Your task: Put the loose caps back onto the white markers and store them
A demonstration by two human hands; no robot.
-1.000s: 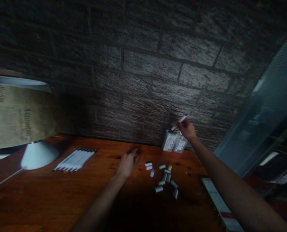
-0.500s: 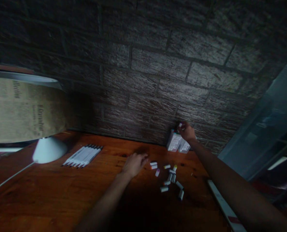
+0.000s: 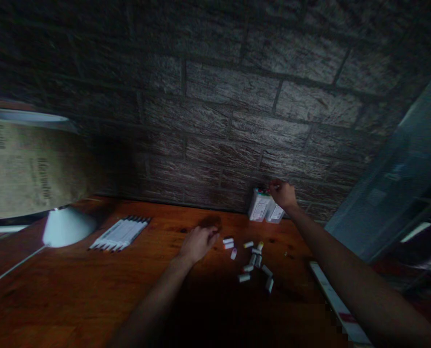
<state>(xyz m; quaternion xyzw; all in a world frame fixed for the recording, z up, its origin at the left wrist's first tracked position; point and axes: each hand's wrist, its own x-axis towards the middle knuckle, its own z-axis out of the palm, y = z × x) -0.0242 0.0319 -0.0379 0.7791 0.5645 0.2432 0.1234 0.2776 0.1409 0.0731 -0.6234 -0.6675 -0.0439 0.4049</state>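
Note:
Two white marker boxes stand side by side against the wall, with coloured ends showing at the top. Above the right-hand box, my right hand has its fingers pinched together at the opening; whatever is between them is hidden. My left hand rests low over the table, fingers loosely bent and apart, holding nothing that I can see. Just right of it lie a pair of white marker caps and a pink-ended cap. Several more caps are scattered farther right.
A row of white markers lies on the wooden table to the left. Beside it stands a lamp with a white base and cord. A long white strip lies under my right forearm. The brick wall rises behind.
My right hand's fingers have tipped down toward the box opening; the pale cap they pinched is out of sight. My left hand has barely moved. The view has shifted slightly.

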